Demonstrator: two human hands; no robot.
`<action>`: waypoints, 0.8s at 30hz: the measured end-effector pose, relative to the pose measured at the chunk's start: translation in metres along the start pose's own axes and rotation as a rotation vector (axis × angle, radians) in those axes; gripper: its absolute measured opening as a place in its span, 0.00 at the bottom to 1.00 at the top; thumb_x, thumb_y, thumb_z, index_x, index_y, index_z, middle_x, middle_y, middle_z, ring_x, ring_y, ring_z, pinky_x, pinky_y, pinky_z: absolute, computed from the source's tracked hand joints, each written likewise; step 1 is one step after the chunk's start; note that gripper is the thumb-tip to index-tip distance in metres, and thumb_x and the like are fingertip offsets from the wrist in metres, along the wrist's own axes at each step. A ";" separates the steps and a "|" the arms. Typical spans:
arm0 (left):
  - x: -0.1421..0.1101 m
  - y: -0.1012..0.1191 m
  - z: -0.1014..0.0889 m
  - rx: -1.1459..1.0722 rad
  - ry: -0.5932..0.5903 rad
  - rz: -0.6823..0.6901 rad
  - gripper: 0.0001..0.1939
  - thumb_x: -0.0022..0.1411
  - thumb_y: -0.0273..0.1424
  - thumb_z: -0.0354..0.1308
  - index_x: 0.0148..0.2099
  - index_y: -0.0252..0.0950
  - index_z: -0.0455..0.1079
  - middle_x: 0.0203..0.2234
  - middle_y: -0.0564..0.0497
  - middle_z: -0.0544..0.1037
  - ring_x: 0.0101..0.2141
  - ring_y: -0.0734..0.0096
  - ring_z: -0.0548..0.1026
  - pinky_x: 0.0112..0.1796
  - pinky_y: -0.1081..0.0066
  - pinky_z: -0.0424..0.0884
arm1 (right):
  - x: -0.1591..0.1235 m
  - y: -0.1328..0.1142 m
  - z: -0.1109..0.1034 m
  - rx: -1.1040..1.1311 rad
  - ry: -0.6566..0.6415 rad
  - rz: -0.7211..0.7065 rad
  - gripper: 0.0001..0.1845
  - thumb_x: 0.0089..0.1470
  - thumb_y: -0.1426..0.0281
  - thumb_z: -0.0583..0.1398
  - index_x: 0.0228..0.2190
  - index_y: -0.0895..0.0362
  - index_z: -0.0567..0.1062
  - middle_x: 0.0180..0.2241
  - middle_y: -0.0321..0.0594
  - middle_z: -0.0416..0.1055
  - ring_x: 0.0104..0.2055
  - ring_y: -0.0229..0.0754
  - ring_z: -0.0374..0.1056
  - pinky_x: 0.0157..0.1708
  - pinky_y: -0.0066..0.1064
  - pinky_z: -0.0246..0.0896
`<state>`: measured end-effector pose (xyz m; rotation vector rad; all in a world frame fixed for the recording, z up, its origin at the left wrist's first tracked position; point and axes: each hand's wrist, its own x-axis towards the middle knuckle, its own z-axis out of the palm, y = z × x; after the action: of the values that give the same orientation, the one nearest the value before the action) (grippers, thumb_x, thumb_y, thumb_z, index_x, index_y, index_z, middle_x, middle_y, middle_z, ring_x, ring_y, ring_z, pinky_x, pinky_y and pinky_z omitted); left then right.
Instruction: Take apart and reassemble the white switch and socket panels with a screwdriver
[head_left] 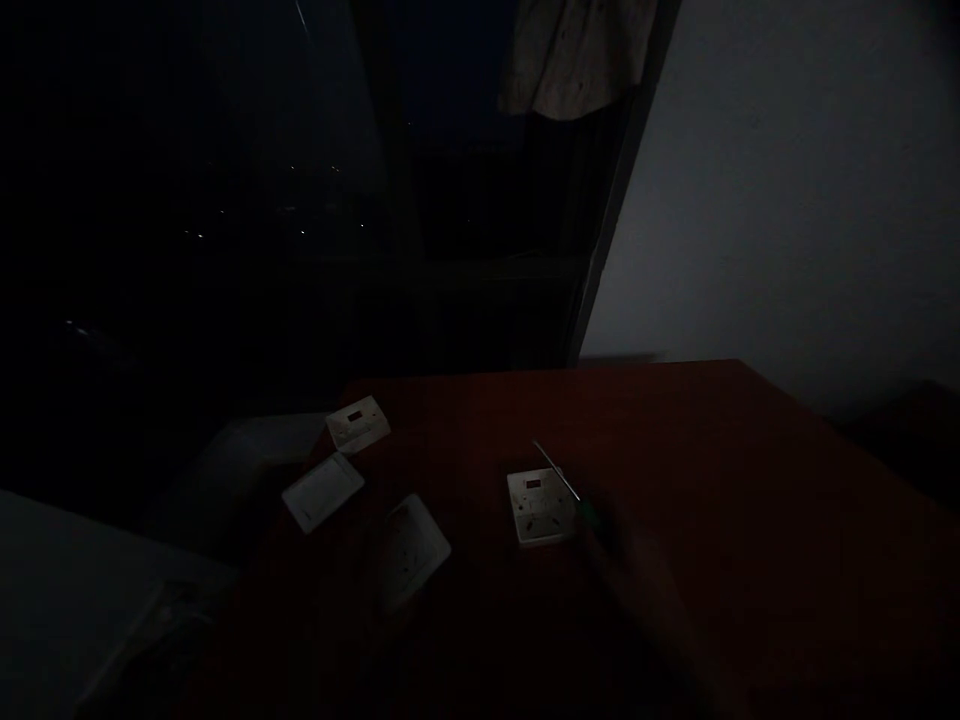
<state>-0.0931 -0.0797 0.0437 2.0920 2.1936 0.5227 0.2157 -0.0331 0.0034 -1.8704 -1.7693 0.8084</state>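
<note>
The view is very dark. My right hand [631, 562] is closed around the green handle of a screwdriver [557, 470]. Its metal shaft points up and left, crossing the upper right corner of a white socket plate [534, 522] with a rectangular cut-out, which lies on the table. Further left, a second white socket faceplate [420, 548] is tilted, with small slots showing on its face. Its left edge is in my left hand [384, 560], which is barely visible in the shadow; the fingers appear closed on it.
Another white plate with a rectangular cut-out [358, 424] and a plain white cover [323, 492] lie at the left edge of the reddish-brown table [720, 450]. Behind are a dark window [285, 280], a hanging cloth [576, 60] and a pale wall [787, 200].
</note>
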 end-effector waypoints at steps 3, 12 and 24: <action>0.011 0.014 0.021 0.001 -0.032 0.095 0.16 0.66 0.35 0.55 0.53 0.35 0.66 0.49 0.45 0.71 0.44 0.62 0.73 0.43 0.58 0.73 | -0.025 -0.002 0.001 0.045 -0.071 0.048 0.25 0.58 0.59 0.50 0.54 0.55 0.65 0.47 0.46 0.75 0.45 0.46 0.73 0.40 0.32 0.66; 0.039 0.033 0.067 0.055 -0.116 0.248 0.38 0.51 0.35 0.65 0.63 0.41 0.58 0.59 0.42 0.62 0.57 0.45 0.61 0.56 0.52 0.58 | -0.084 0.020 0.031 -0.148 -0.116 0.077 0.25 0.58 0.64 0.52 0.55 0.53 0.68 0.57 0.43 0.67 0.57 0.48 0.64 0.55 0.36 0.59; 0.047 0.047 0.063 0.025 -0.309 0.173 0.45 0.53 0.41 0.62 0.68 0.38 0.45 0.65 0.42 0.53 0.62 0.48 0.53 0.58 0.53 0.52 | -0.078 0.025 0.034 -0.173 -0.186 -0.074 0.25 0.55 0.67 0.55 0.55 0.49 0.69 0.55 0.41 0.68 0.54 0.50 0.67 0.51 0.36 0.65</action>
<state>-0.0344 -0.0208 0.0068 2.2127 1.8717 0.1654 0.2103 -0.1156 -0.0295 -1.8763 -2.0697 0.8492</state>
